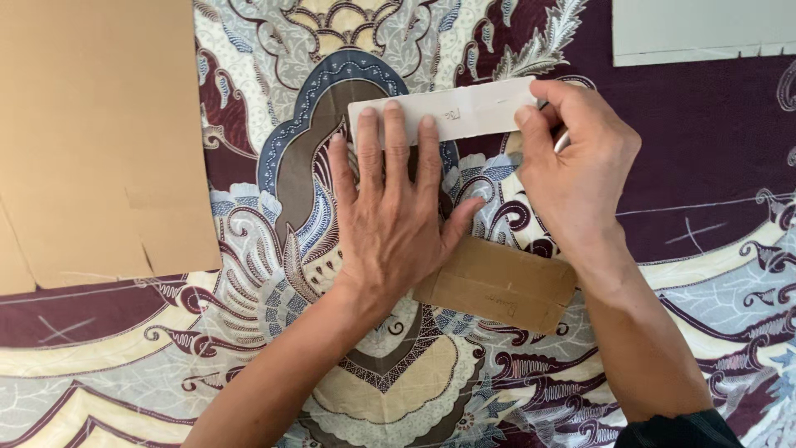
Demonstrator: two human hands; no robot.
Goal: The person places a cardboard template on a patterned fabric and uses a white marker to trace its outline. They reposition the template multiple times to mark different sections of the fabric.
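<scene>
Nearest to me, both forearms come up from the bottom edge, cut off there, with a scrap of dark sleeve (680,431) at the right. They cross a patterned cloth (713,149), a flat batik-like fabric in maroon, cream, grey and blue with curling leaf and wave shapes; it covers whatever lies beneath, so I cannot tell if that is a counter or a floor. Faint chalk crosses and lines show on the maroon parts.

Next comes a small brown cardboard piece (502,284), roughly rectangular and matt, with its upper left corner hidden under my left hand (390,216). That hand lies flat and spread, gripping nothing, its fingertips pressing the lower edge of a pale card strip (464,112). The strip is long, thin and off-white, lying slightly tilted on the cloth above the hand. My right hand (576,162) is curled at the strip's right end, thumb on the card; it seems to pinch a slim tool, mostly hidden, and I cannot tell what it is.

Farther off, a large tan cardboard sheet (99,133) fills the upper left, and a pale grey board (705,29) is cut off at the top right.
</scene>
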